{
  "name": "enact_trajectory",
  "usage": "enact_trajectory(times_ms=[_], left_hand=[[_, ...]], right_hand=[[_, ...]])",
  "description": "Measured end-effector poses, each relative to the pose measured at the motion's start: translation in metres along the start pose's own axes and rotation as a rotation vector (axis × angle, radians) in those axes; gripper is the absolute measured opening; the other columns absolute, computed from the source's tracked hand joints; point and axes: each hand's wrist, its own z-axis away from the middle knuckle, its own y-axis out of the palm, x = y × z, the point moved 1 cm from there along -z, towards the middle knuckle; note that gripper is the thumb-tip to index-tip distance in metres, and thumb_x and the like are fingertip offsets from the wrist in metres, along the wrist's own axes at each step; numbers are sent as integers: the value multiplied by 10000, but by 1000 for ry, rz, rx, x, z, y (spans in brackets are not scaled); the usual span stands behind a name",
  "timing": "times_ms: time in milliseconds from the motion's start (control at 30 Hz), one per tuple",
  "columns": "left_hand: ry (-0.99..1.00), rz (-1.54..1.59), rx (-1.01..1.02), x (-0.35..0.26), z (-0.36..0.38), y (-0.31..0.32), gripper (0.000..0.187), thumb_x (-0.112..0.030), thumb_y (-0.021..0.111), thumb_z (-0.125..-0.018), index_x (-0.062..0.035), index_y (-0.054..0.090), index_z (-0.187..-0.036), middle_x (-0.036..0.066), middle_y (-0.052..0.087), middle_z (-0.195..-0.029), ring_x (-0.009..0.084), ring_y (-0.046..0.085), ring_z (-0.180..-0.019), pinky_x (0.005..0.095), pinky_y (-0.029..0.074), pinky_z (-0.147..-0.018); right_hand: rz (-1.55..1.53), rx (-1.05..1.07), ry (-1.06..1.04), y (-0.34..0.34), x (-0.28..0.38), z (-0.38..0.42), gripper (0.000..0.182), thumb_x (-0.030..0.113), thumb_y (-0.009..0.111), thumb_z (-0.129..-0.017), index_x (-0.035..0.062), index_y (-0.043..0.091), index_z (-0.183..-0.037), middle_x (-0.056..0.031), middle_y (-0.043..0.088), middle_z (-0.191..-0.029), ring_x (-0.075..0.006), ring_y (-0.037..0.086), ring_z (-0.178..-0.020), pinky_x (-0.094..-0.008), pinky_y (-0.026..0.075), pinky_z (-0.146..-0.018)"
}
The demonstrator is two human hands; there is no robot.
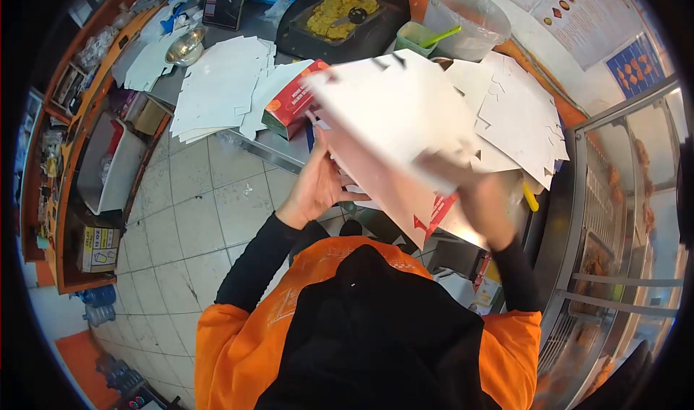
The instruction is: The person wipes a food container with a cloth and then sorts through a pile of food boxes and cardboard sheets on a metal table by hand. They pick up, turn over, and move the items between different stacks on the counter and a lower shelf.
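Observation:
A partly folded cardboard box (394,106), white inside with red printed sides, is held up before me and tilted. My left hand (318,186) grips its lower left edge, thumb up along the side and fingers beneath. On the right, my right hand (488,204) is smeared by motion, its fingers over the box's white flap; whether they pinch it cannot be made out. The box hides part of the metal table. Just beyond it lie flat white cardboard blanks (220,85) on the left and more cardboard blanks (519,114) on the right.
A black tray (394,9) with yellow food stands at the back, near a green container (413,40) and a plastic-lined bucket (470,20). A metal bowl (186,46) sits back left. A glass display case (614,215) borders the right; an orange shelf (87,150) stands left.

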Motion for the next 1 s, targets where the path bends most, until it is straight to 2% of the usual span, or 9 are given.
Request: enact_trajectory(times_ms=[167, 333, 433, 533, 667, 733, 800, 867, 1000], left_hand=[[329, -583, -254, -13, -2, 11, 425, -67, 628, -758, 43, 486, -1143, 123, 598, -1014, 164, 602, -867, 262, 484, -697], [529, -818, -400, -114, 61, 68, 487, -105, 663, -729, 75, 456, -1132, 141, 587, -970, 201, 612, -825, 273, 492, -729], [787, -855, -586, -143, 85, 75, 296, -112, 655, -740, 58, 574, -969, 115, 603, -894, 180, 598, -808, 264, 447, -732], [1132, -1021, -818, -152, 89, 64, 264, -110, 662, -743, 47, 594, -945, 96, 598, -878, 161, 568, -838, 252, 414, -757], [1146, -829, -867, -148, 98, 52, 302, -117, 686, -723, 41, 589, -961, 88, 539, -961, 162, 549, -843, 247, 390, -777], [1131, -793, -838, -144, 102, 39, 360, -104, 683, -724, 45, 551, -1023, 94, 512, -998, 159, 552, -876, 245, 412, -778], [1163, -648, -825, -136, 102, 33, 419, -82, 669, -737, 45, 494, -1096, 103, 521, -1003, 153, 554, -917, 241, 440, -778], [1192, -586, -844, -131, 100, 22, 436, -70, 660, -743, 42, 471, -1120, 105, 521, -1013, 153, 555, -926, 243, 452, -778], [1280, -456, -820, -123, 99, 7, 420, -36, 640, -757, 27, 464, -1133, 107, 524, -1033, 169, 562, -937, 260, 468, -788]], right_hand=[[-307, 134, 53, 32, 42, 0, 595, -83, 477, -625, 78, 537, -1194, -135, 539, -1212, -305, 529, -1096, -363, 430, -911], [-598, -443, 442, 9, -17, 12, 454, -111, 443, -622, 29, 580, -1032, -117, 602, -1005, -282, 589, -936, -343, 459, -837], [-294, 73, 305, 76, -42, 28, 439, -5, 601, -659, 46, 533, -1090, -139, 548, -1096, -291, 516, -1073, -387, 427, -889], [317, 137, -52, 126, -48, 46, 480, 66, 648, -674, 63, 508, -1134, -156, 492, -1185, -280, 442, -1168, -387, 394, -928], [342, 148, -240, 125, -83, 51, 403, 124, 637, -712, 66, 522, -1094, -141, 572, -1070, -247, 558, -1020, -364, 457, -819], [185, 121, -149, 101, -91, 41, 250, 89, 568, -762, 55, 544, -1009, -95, 633, -880, -221, 630, -772, -332, 489, -648], [174, -338, -9, 79, -110, 20, 134, 62, 542, -787, 38, 552, -918, -54, 635, -737, -217, 612, -589, -322, 470, -531], [-125, -539, 379, 16, -92, -22, 144, 68, 564, -787, 41, 569, -929, -70, 632, -744, -221, 613, -603, -320, 479, -549], [-22, 53, -13, 25, -84, -38, 311, 188, 647, -766, 62, 569, -1040, -96, 616, -953, -203, 611, -830, -335, 484, -719]])
